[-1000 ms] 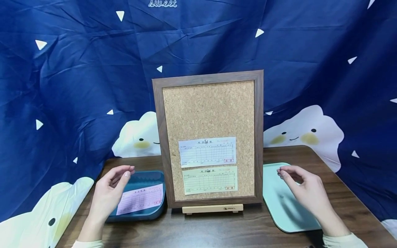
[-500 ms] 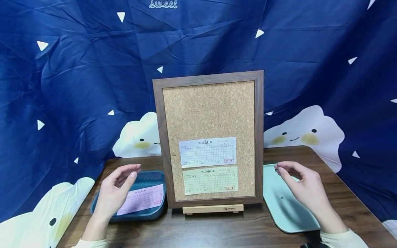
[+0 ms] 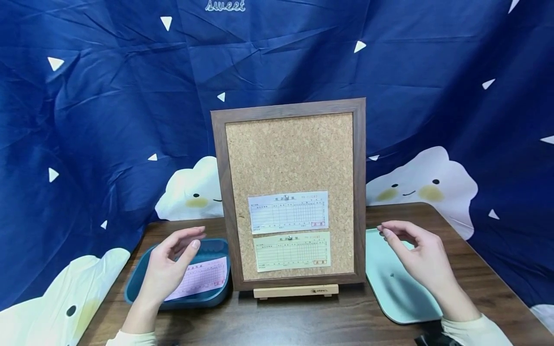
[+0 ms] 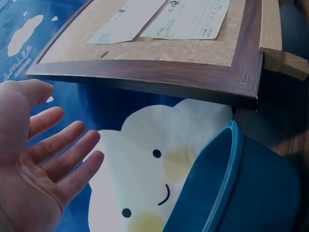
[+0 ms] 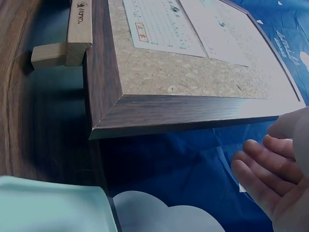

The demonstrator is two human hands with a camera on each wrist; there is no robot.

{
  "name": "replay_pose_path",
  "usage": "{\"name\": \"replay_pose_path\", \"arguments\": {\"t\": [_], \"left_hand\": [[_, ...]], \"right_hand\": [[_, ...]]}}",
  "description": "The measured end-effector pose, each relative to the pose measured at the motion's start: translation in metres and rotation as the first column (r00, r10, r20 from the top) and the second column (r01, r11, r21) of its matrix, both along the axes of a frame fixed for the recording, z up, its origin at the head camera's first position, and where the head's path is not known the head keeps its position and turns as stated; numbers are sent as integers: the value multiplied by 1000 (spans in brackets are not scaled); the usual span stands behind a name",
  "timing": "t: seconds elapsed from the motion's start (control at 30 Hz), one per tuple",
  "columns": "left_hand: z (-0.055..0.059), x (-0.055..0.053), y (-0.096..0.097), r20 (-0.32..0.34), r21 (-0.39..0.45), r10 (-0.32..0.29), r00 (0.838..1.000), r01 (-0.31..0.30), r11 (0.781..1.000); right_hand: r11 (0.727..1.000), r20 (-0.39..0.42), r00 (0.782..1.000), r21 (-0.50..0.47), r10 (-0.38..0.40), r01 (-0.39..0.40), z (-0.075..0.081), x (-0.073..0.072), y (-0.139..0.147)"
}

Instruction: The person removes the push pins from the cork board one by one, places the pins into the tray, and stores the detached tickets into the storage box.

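My left hand (image 3: 164, 271) hovers over the dark blue tray (image 3: 135, 276), holding nothing, its fingers loosely bent. A pink form slip (image 3: 205, 278) lies in that tray, partly behind the hand. Over the mint tray (image 3: 381, 288) hovers my right hand (image 3: 421, 257), fingers relaxed; the right wrist view shows nothing in it. A small pin-like object (image 3: 392, 275) lies on the mint tray. Between the hands stands a framed cork board (image 3: 290, 154). Two slips are pinned low on it: a bluish-white one (image 3: 289, 214) above a pale yellow-green one (image 3: 293, 254), each with a pin at its top.
A small wooden easel (image 3: 296, 291) props up the board on the dark wooden table (image 3: 277, 322). Behind hangs a blue curtain (image 3: 285, 48) with white clouds and triangles. Something black (image 3: 434, 340) shows by the right sleeve.
My left hand has drifted right and slightly up over the blue tray. The right hand has shifted slightly left and up. Slips, board and trays stay put.
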State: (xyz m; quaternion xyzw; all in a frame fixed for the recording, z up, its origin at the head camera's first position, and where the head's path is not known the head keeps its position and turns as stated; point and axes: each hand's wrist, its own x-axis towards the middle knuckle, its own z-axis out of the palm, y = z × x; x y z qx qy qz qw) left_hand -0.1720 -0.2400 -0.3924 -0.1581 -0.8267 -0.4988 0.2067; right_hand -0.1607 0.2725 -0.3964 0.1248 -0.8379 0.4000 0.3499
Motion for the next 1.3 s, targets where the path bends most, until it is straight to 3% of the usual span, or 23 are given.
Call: {"name": "replay_pose_path", "arguments": {"t": [0.37, 0.9, 1.3], "left_hand": [[1, -5, 10, -26, 27, -84, 996, 85, 996], [8, -14, 23, -50, 71, -132, 990, 135, 988], [12, -17, 31, -37, 92, -139, 990, 142, 986]], "right_hand": [[999, -12, 999, -14, 32, -32, 7, -5, -12], [993, -43, 992, 32, 118, -117, 19, -13, -28], [978, -67, 976, -16, 207, -208, 30, -19, -40]]}}
